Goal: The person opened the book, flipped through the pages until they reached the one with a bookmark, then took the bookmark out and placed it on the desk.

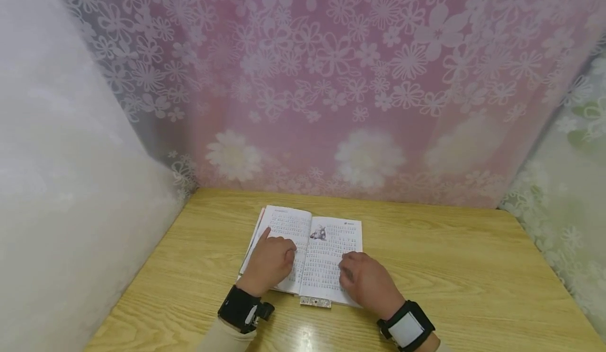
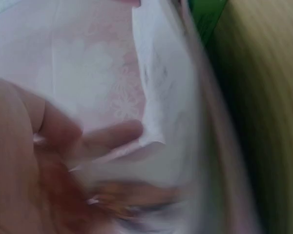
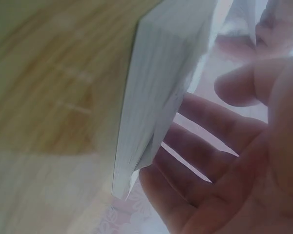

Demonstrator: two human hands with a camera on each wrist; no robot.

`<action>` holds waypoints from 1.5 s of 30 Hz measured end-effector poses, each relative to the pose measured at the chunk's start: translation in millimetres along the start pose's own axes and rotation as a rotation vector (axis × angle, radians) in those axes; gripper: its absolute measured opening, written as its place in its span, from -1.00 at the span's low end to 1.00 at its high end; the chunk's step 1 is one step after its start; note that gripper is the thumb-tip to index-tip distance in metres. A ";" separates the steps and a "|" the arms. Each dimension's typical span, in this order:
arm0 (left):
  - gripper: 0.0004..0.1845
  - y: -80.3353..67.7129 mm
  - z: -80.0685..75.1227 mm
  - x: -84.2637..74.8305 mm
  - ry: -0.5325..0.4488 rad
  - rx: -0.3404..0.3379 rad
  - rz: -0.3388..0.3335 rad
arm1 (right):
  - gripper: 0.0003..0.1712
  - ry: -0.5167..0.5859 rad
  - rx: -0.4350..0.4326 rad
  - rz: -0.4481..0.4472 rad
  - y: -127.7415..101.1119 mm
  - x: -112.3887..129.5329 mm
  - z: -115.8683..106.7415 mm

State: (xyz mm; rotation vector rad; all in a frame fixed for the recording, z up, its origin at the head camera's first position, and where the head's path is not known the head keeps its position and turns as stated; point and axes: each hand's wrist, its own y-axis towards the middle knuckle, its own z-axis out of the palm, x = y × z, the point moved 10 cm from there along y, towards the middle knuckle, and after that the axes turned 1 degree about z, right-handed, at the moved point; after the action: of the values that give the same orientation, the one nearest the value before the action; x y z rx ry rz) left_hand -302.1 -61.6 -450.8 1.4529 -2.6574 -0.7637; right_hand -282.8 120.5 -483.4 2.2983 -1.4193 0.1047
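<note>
The left hand [image 1: 269, 261] lies palm down on the left page of an open book [image 1: 326, 257], its forefinger stretched out straight toward the page's upper corner and the other fingers loosely bent on the paper; it presses the page and grips nothing that the head view shows. The left wrist view is blurred, showing only fingers [image 2: 107, 139] against white paper.

The right hand [image 1: 366, 281] rests on the lower part of the right page, fingers relaxed and slightly curved, touching the printed lines. In the right wrist view its fingers [image 3: 219, 126] are spread and nearly straight beside the white page edges [image 3: 156, 92], holding nothing.

The book lies flat and open near the front middle of a wooden table [image 1: 473, 268], with a small picture at the top of the right page. A small patterned strip [image 1: 315, 302] sticks out from under the book's near edge. Each wrist wears a black band. Flowered lace curtains [image 1: 331, 78] hang behind the table.
</note>
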 end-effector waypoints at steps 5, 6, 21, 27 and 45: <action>-0.73 -7.9 13.6 22.7 -0.014 0.193 -0.224 | -0.90 -0.012 0.005 0.002 -1.4 1.9 1.8; -0.67 -9.7 16.6 26.0 -0.015 0.228 -0.257 | -0.90 -0.013 0.002 0.001 -1.8 2.4 1.6; -0.42 -3.6 31.8 3.2 -0.149 0.295 -0.135 | -0.88 -0.018 -0.015 -0.012 -5.0 6.0 -0.3; -0.45 -5.1 36.0 4.0 -0.149 0.319 -0.149 | -0.87 -0.016 -0.006 -0.009 -4.1 6.1 -0.5; -0.52 5.2 37.2 -31.1 0.021 0.139 0.068 | -0.88 -0.010 -0.007 -0.011 -3.0 3.6 -0.7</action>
State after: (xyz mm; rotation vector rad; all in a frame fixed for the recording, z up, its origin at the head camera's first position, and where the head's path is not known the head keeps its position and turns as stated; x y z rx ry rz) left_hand -297.6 -19.3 -474.7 1.3811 -2.7779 -0.5666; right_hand -278.4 118.9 -482.7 2.3032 -1.4097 0.0849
